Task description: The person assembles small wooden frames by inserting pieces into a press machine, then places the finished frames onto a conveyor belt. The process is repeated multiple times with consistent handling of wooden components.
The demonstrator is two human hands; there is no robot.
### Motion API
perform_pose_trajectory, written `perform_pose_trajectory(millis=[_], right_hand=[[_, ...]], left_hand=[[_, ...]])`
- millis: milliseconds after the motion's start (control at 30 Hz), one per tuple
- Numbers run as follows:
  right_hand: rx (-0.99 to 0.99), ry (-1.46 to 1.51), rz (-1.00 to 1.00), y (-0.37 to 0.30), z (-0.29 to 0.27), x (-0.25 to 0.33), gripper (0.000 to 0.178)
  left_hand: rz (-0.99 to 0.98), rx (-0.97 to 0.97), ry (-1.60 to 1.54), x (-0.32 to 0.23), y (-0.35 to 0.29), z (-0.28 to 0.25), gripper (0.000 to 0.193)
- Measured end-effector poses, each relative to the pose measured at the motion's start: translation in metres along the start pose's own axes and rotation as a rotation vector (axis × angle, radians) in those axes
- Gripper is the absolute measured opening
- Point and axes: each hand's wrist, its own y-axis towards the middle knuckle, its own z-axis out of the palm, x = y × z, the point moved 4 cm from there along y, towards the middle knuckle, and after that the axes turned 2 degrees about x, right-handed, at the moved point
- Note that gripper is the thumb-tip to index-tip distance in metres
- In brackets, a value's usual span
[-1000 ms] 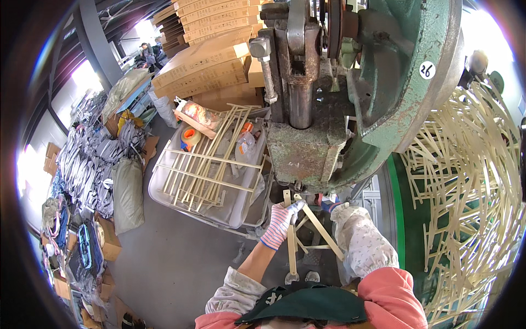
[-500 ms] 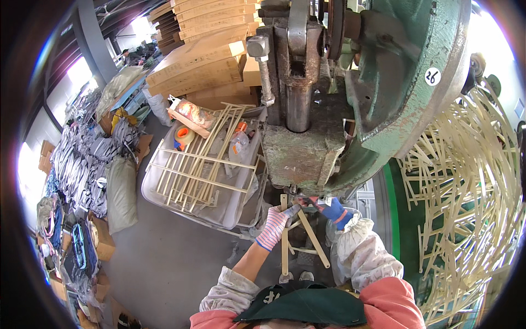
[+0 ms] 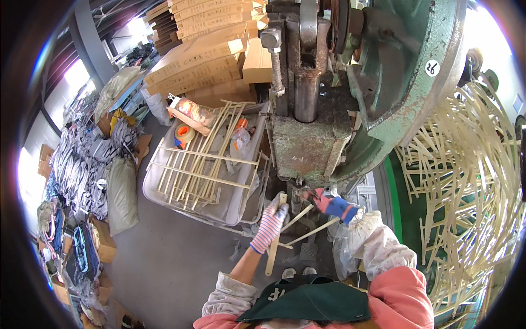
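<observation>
- Left grip (image 3: 268, 227) pinches a flat cream bar (image 3: 272, 256) near its upper end, probably to control that end by the press head (image 3: 304, 156).
- Bar hangs off the white tub's (image 3: 239, 202) near right corner.
- Right grip (image 3: 330, 206): beside the press head; cannot tell whether pinching.

Stacked cardboard boxes (image 3: 194, 66) ahead of you, a grey pillar (image 3: 92, 44) to their left, heaped grey fabric (image 3: 90, 159) on your left, a pale sack (image 3: 121, 194) beside it, an orange-cored tape roll (image 3: 179, 131) near a printed package (image 3: 193, 114)
</observation>
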Motion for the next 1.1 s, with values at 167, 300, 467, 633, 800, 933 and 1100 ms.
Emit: perform_pose_trajectory(millis=[167,300,467,633,800,933,1100], right_hand=[[0.01,0.118,0.13,-0.026,0.005,0.03,0.045],[-0.157,0.147,0.099,-0.025,0.015,0.049,0.06],[-0.103,0.549,0.237,-0.03,0.023,0.061,0.067],[-0.16,0.61,0.358,-0.035,0.024,0.066,0.066],[-0.336,0.043,0.128,-0.029,0.018,0.063,0.064],[-0.364,-0.159,-0.043,-0.024,0.014,0.064,0.054],[-0.118,0.154,0.349,-0.019,0.012,0.062,0.05]], left_hand=[[0.275,-0.102,0.305,0.0,0.019,-0.015,0.03],[-0.189,-0.029,-0.032,0.004,0.011,-0.002,0.039],[-0.021,0.084,-0.226,-0.036,0.003,0.019,0.025],[0.011,0.149,-0.085,-0.041,0.02,0.032,0.023],[0.069,0.178,0.062,-0.029,0.026,0.029,0.025],[0.393,0.194,0.347,-0.033,0.028,0.02,0.025],[0.01,0.372,0.021,-0.018,0.029,0.021,0.047]])
